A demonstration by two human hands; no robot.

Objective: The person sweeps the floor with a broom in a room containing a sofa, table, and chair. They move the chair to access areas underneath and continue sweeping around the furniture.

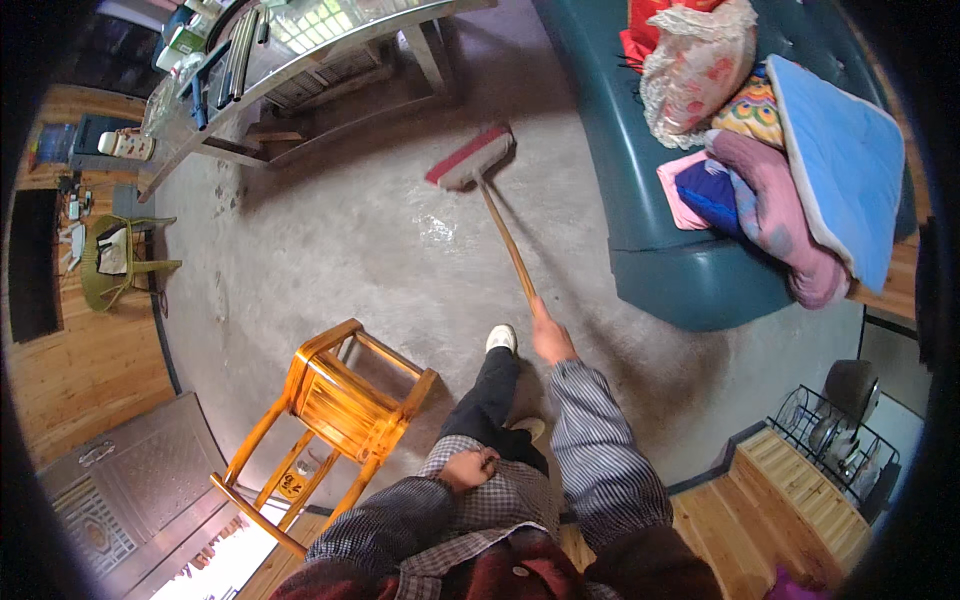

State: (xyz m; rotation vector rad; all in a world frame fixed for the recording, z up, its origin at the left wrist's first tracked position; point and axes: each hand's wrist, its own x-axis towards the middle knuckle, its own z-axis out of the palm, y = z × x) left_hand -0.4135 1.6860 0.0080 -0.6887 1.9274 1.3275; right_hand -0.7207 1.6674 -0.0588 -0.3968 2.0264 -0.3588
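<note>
My right hand (553, 339) grips the wooden handle of a broom (508, 238) out in front of me. Its wide head (472, 159), pale with a dark red band, rests on the grey concrete floor (337, 247) between a table and a sofa. At my waist, my left hand (470, 469) is curled against a checked apron (502, 491), and I see nothing held in it. A glossy wooden chair (345, 397) stands on the floor just left of my legs.
Along the right runs a dark green sofa (652, 277) with a blue blanket (840, 165) and several cushions. A glass-topped table (300, 37) carrying metal tubes (244, 56) is at the far left. A green wicker chair (109, 262) is by the left wall; a wire rack (832, 442) sits lower right.
</note>
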